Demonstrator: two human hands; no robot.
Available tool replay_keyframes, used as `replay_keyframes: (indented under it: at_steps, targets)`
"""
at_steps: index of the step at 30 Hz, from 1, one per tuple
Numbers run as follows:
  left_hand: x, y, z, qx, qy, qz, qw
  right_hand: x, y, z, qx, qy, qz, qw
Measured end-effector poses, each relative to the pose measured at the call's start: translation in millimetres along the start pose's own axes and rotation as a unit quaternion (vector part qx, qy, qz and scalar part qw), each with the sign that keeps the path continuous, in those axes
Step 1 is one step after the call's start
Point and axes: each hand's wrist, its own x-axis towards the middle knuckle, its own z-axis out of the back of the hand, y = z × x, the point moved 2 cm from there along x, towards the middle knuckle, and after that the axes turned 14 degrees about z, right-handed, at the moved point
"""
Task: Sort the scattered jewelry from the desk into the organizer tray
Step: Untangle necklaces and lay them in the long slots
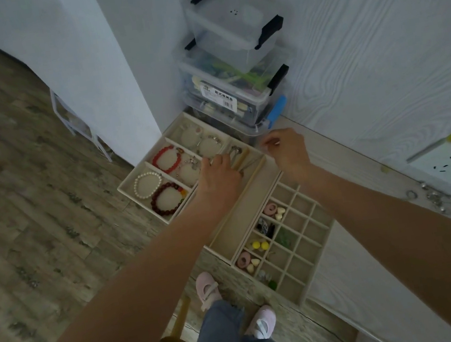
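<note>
left fingers point(217, 161): curled down into the narrow slot of the tray, tips on something thin and metallic there, can't tell if actually pinching it
left hand point(217, 176): palm down over the tray's right end, knuckles up
right fingers point(268, 143): bunched together, thumb and forefinger pinching a tiny pale bit, too small to name
right hand point(287, 150): up in the air just right of the tray, near the blue latch point(277, 112)
tray point(132, 184): beige, felt-looking, long compartments, sitting on the desk edge by the wall corner
beads: red bracelet point(166, 159), pearl bracelet point(147, 185), dark red bracelet point(167, 198), each looped round a pale cushion, separate compartments
silver bits point(213, 139): chain-ish stuff in the far compartments, kinda blurry
grid tray point(301, 235): same beige, small square cells, nearer the body, touching a plain long section; pink rings point(269, 209), yellow balls point(260, 245), green piece point(282, 238), cream hearts in a few cells
loose jewelry point(430, 198): small silvery pieces scattered on the desk far right, by the wall
desk point(333, 154): pale, wood-grain
bins point(237, 60): clear plastic, stacked in the corner, black latches, barcode label
wall point(375, 46): white, embossed wood grain, socket with yellow sticker
floor point(14, 173): worn grey-brown planks
below: jeans, pink shoes point(207, 289)
</note>
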Motion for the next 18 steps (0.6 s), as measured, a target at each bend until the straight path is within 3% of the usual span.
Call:
replay_keyframes:
  at_steps: [7, 18]
  targets:
    - [1.9, -5.4, 0.3, 0.010, 0.005, 0.006, 1.000, 1.5, 5.0, -2.5, 0.196, -0.062, -0.128, 0.970]
    - [7.5, -12.1, 4.1, -0.030, -0.031, -0.016, 0.999, 3.0, 4.7, -13.1, 0.178, -0.086, -0.140, 0.970]
